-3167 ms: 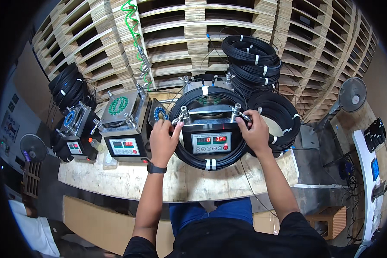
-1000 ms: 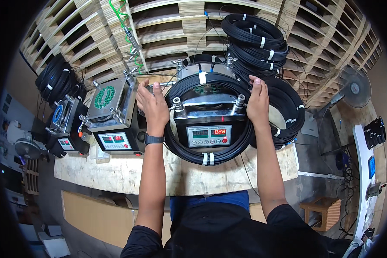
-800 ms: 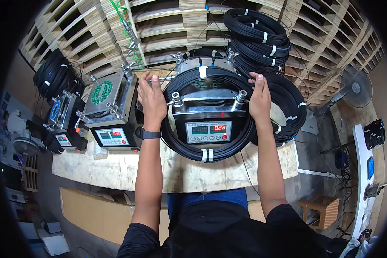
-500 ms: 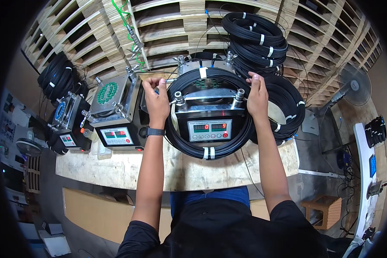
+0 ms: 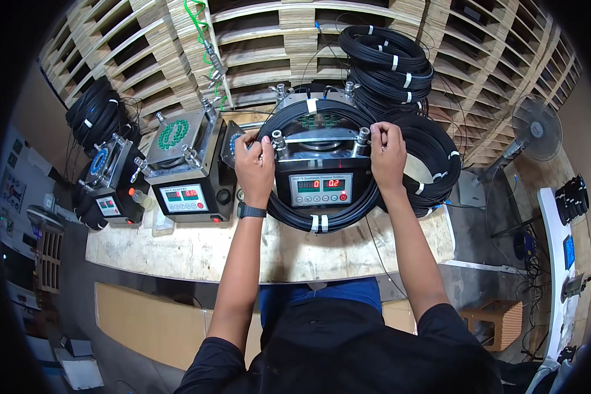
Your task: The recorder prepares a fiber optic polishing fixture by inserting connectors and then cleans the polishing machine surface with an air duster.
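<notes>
In front of me stands a polishing machine [image 5: 320, 191] with red digits on its panel. Around its front and top loops a coil of black cable [image 5: 348, 221], bound with white tape. My left hand [image 5: 255, 165] is closed beside the machine's front-left corner post [image 5: 278, 140], thumb toward the post, covering part of the coil. At the front-right corner post [image 5: 363, 136], my right hand [image 5: 389, 156] has its fingers bent and closed. What the fingertips grip on either side is hidden. A metal plate [image 5: 315, 136] lies between the two posts.
Two similar machines, one with a green ring [image 5: 173, 134] and one with a blue ring [image 5: 99, 162], stand left. Black coils [image 5: 391, 65] are stacked back right, more [image 5: 90, 118] at far left. A fan [image 5: 536, 129] stands right. Pallets [image 5: 249, 39] line the back.
My left hand has moved right to the front-left post, my right hand down to the front-right post. Fingers of both have closed in. The panel's red digits have changed; the view has shifted slightly.
</notes>
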A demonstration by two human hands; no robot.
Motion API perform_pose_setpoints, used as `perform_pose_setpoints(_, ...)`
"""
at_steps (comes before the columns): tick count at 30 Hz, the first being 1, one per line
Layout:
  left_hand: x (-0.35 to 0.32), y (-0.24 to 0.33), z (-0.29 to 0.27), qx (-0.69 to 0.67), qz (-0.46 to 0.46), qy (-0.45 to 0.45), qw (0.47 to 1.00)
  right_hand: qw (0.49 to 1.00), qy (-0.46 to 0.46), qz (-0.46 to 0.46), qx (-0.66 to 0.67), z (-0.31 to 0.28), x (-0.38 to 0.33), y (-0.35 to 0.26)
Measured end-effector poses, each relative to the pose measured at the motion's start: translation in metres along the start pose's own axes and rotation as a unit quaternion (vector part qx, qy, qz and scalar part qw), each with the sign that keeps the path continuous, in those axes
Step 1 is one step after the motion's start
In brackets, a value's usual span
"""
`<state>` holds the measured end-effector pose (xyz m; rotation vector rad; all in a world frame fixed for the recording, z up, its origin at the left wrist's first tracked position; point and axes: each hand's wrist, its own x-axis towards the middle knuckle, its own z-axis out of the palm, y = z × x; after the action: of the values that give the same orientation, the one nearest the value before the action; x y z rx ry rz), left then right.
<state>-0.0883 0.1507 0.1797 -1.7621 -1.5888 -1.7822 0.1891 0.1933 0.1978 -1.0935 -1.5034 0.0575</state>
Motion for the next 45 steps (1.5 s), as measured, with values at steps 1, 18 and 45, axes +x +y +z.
perform_pose_setpoints(1, -0.004, 0.001, 0.001, -0.006, -0.004, 0.013, 1.000, 1.000, 0.000, -0.011, -0.014, -0.003, -0.003, -0.001)
perform_pose_setpoints(18, -0.019, 0.034, -0.009, 0.197, 0.031, -0.039, 0.979, 0.999, -0.028, -0.011, -0.027, -0.021, -0.045, -0.019)
perform_pose_setpoints(45, -0.027, 0.002, -0.005, 0.029, 0.010, 0.012, 0.999, 0.978, -0.083, 0.146, 0.123, -0.030, -0.031, 0.013)
